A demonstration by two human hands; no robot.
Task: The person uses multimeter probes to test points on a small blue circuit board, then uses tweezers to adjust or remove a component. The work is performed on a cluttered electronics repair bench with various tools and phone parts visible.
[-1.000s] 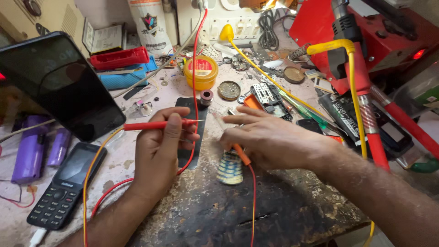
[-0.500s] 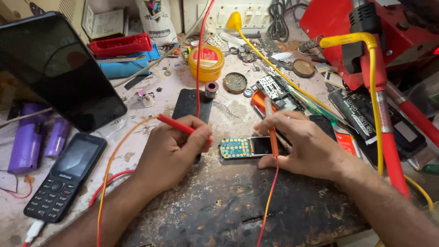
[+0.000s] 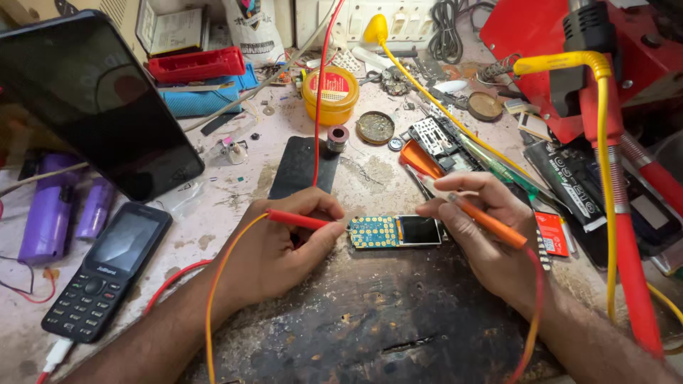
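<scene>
Two slim plastic probes, left hand (image 3: 274,249) red (image 3: 299,220), right hand (image 3: 491,245) orange (image 3: 487,222); flat circuit board (image 3: 395,232).

Both forearms reach in from the near edge; the left hand (image 3: 274,245) and right hand (image 3: 491,238) rest knuckles-up, fingers curled in pinching grips, tips facing.

At a cluttered repair bench, we hold a red probe (image 3: 297,220) in our left hand (image 3: 274,249), its tip touching the keypad end of a bare phone board (image 3: 395,232) with a small dark screen. Our right hand (image 3: 491,238) grips an orange probe (image 3: 487,224) at the board's screen end. A black keypad phone (image 3: 107,270) lies to the left, near a leaning tablet (image 3: 92,107).
</scene>
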